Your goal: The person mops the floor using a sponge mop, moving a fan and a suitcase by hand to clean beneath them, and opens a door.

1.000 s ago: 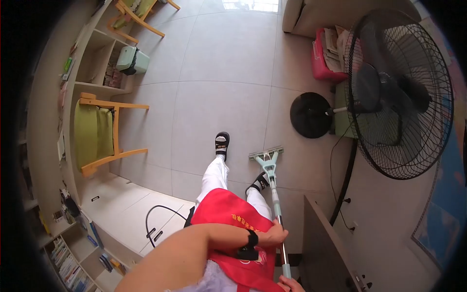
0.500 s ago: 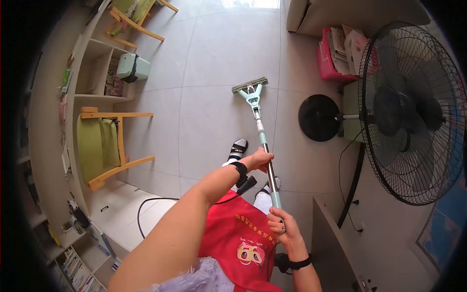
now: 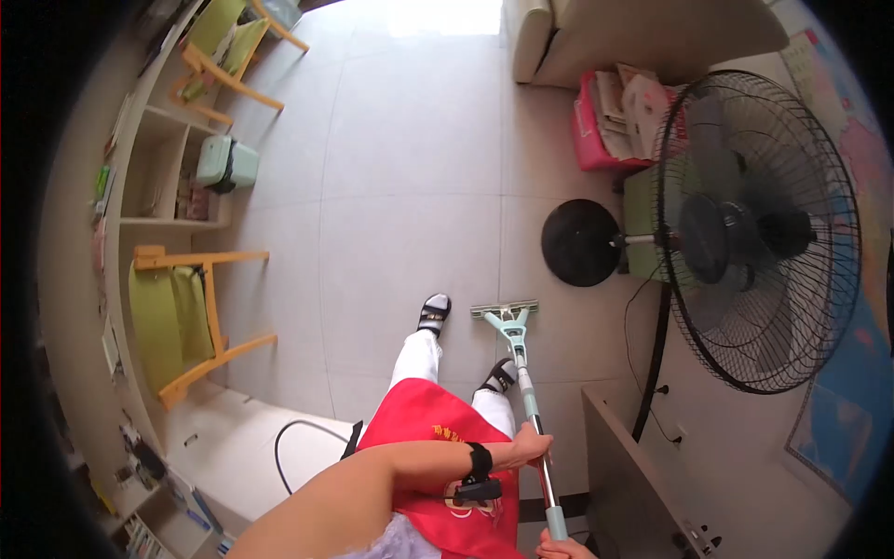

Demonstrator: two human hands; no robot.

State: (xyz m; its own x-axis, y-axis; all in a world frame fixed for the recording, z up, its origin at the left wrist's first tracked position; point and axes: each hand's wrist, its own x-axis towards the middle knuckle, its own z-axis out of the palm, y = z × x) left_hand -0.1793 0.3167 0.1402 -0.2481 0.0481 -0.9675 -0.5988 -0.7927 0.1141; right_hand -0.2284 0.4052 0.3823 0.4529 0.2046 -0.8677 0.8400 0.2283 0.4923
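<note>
A sponge mop (image 3: 511, 324) with a light green head and a metal pole slants down from the floor toward my body. My left hand (image 3: 531, 445) is wrapped round the middle of its pole, a black strap on the wrist. At the bottom edge of the view, my right hand (image 3: 562, 548) holds the green upper end of the handle; part of this hand is cut off by the frame. The mop head rests on the grey tiles beside my sandalled feet. My red apron (image 3: 410, 419) hangs just left of the pole.
On the right stand a black fan (image 3: 754, 233) with a round base (image 3: 582, 242), and a pink bin (image 3: 596, 135) of papers. To the left are a green wooden-armed chair (image 3: 177, 317), a small trash bin (image 3: 228, 163) and shelves. A cable (image 3: 643, 363) runs down the right side.
The mop head has been drawn back across the tiles from ahead of my feet to beside them. Both my hands have moved lower in view with the pole.
</note>
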